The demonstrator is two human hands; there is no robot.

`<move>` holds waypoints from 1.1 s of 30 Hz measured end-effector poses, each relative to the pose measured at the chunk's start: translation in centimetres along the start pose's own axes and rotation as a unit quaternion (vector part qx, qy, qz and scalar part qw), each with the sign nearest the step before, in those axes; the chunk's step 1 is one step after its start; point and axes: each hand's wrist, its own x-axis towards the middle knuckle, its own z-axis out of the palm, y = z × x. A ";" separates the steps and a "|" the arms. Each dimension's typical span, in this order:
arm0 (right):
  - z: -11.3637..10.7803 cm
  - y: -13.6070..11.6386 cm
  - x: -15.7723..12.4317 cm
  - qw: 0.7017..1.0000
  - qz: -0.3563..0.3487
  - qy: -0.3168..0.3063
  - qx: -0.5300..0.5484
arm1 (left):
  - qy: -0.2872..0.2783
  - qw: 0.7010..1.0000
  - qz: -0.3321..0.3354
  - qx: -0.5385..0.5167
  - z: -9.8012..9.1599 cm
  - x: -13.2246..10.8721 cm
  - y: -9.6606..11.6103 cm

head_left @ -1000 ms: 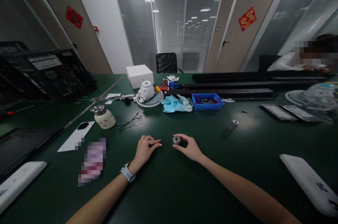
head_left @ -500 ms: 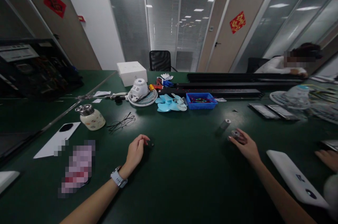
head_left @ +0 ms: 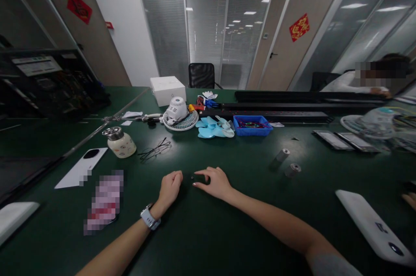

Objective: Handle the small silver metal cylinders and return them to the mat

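Observation:
My left hand [head_left: 171,187], with a watch [head_left: 150,217] on the wrist, is closed just above the dark green table, its fingers curled together; what they hold, if anything, is hidden. Just right of its fingertips shows a small dark part with a tiny ring-like end [head_left: 192,177], too small to name. My right hand [head_left: 212,183] faces it from the other side, thumb and fingers apart around a gap, with nothing between them. Farther right, two silver metal cylinders, one behind [head_left: 283,154] and one nearer [head_left: 293,170], stand on the table, touched by neither hand.
Eyeglasses [head_left: 156,150], a cream jar [head_left: 121,144] and a white phone-like slab [head_left: 81,167] lie left. Behind are a white fan part [head_left: 178,113], blue fan blades [head_left: 215,127] and a blue tray [head_left: 253,125] of wires. A white casing [head_left: 370,224] lies right; another person sits far right.
My right hand has let go of the nearer metal cylinder, which now stands on the table, and has come left to beside my left hand. The view has shifted slightly.

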 end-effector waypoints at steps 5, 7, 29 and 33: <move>1.3 -0.7 1.3 1.000 -0.007 -0.001 -0.007 | -0.001 1.000 -0.006 0.016 0.0 0.1 0.1; 0.1 -0.1 0.2 1.000 -0.010 0.001 0.007 | -0.004 1.000 -0.008 0.024 0.1 0.1 0.0; -16.1 16.2 -15.4 0.871 0.243 0.355 -0.238 | -0.037 0.997 0.014 0.065 0.3 0.1 -0.1; -16.1 16.4 -15.5 0.869 0.244 0.364 -0.229 | -0.041 0.997 0.010 0.063 0.4 0.1 -0.1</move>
